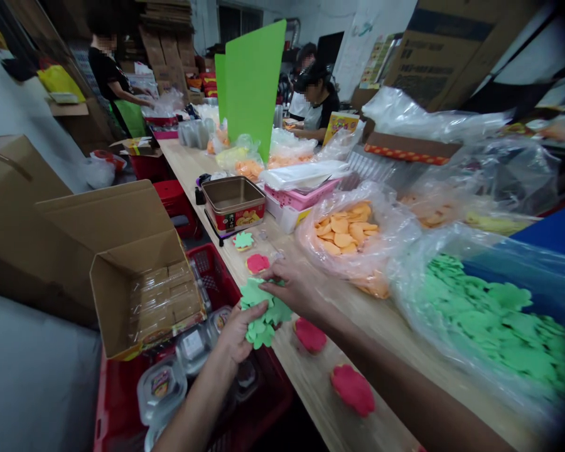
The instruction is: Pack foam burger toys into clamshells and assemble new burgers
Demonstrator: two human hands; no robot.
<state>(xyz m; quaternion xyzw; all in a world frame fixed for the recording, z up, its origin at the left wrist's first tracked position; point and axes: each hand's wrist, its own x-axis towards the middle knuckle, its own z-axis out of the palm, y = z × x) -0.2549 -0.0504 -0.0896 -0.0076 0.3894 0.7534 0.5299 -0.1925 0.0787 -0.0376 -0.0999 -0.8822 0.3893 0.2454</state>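
My left hand (235,333) is closed round a loose bunch of thin green flower-shaped pieces (262,333), held over the table's near edge. Fingers bent, my right hand (287,285) pinches at the upper side of that bunch; its fingertips are partly hidden. Just beyond it lies a red flower-shaped piece (257,263), and farther off a stack with a green piece (243,240) on top. Two more red pieces, one at the right forearm (309,334) and another nearer me (353,390), lie on yellowish layers on the wooden table.
Open plastic bags of orange pieces (343,229) and green pieces (484,314) stand at the right. Ahead is a square tin (235,204). Left of the table, a cardboard box (122,282) and clear containers (162,386) sit over red crates (104,402). Several people work farther back.
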